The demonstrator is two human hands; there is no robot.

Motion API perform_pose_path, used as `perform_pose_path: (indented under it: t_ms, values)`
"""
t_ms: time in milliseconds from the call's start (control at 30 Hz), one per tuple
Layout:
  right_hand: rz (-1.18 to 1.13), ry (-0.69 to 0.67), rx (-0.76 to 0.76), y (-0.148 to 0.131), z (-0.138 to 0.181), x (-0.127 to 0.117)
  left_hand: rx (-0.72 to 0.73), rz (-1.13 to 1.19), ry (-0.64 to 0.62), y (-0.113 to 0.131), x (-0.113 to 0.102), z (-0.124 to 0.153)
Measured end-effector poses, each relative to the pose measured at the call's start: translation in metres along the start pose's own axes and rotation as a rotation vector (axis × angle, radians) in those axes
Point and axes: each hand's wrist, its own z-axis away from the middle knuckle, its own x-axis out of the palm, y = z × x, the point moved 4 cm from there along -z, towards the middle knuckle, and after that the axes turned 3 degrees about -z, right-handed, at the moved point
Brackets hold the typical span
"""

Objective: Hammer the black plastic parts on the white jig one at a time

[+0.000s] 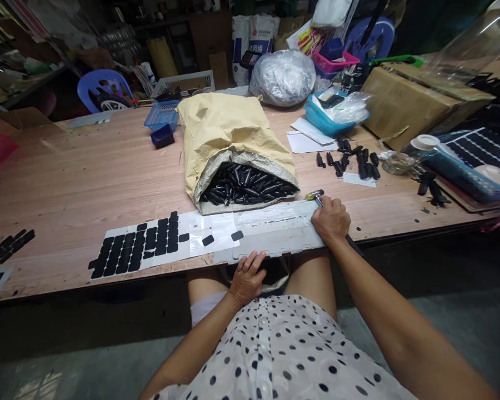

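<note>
there are two hands: the left hand (246,279) at six o'clock and the right hand (334,219) at three. one hammer (315,195) is at three too. one tan sack (237,122) sits at twelve, with too many black pieces (245,183) inside to count. two black patches (208,240) lie alone near seven. two blue chairs (89,84) are at ten and one, and one brown box (408,105) is at two.

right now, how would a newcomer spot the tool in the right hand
Find the big tan sack on the table, its mouth full of black pieces. Just right of it, the right hand grips the tool. It has one yellow-green end, unlike those black pieces.
</note>
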Motion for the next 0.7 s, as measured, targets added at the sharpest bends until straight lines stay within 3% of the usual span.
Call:
perform_pose_path:
  t_ms: [133,333,700]
  values:
    - [0.007,-0.006,0.003,0.0001,0.0002,0.0002,0.025,0.006,0.052,0.0009,-0.0031,-0.0005]
    - [0.012,-0.014,0.0,0.001,0.0,0.0021,-0.006,-0.005,-0.019,0.0001,0.0006,0.0003]
    - [0.024,0.021,-0.014,0.0019,-0.0005,0.0038,0.01,-0.055,0.016,0.0002,-0.0016,-0.0001]
